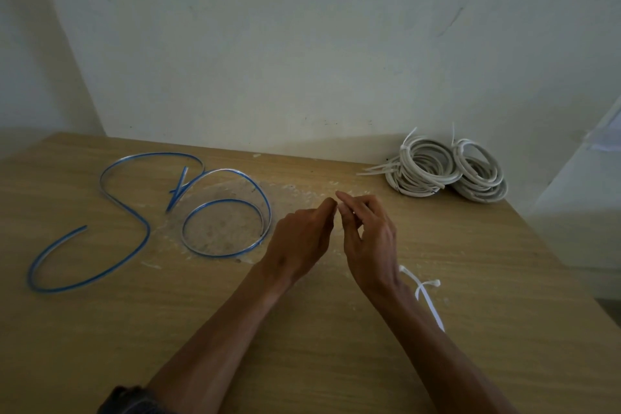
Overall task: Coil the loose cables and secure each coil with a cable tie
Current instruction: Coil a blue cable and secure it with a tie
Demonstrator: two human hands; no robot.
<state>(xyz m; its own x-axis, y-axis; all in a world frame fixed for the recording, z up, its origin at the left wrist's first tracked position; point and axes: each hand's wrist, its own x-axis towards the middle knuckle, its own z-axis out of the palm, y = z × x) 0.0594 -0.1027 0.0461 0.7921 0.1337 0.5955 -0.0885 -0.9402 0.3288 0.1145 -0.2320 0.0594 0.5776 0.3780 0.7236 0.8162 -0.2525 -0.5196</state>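
Blue cable (147, 228) in loose curves; left hand (299, 240), right hand (368, 242) fingertip-to-fingertip, grip unclear.

Both hands sit around the middle, a bit right of centre, backs toward the camera. The left hand (299, 239) has its fingers bunched together and pointing far and right. The right hand (368, 239) has its index finger stretched toward the left hand, with the thumb and another finger curled into a little loop under it. The tips of the two hands meet or nearly meet, but it's blurry right there, so I honestly can't tell if either one is pinching anything. The bare left forearm (215, 339) comes in from the near left and the bare right forearm (437, 346) from the near right, closing into a narrow V.
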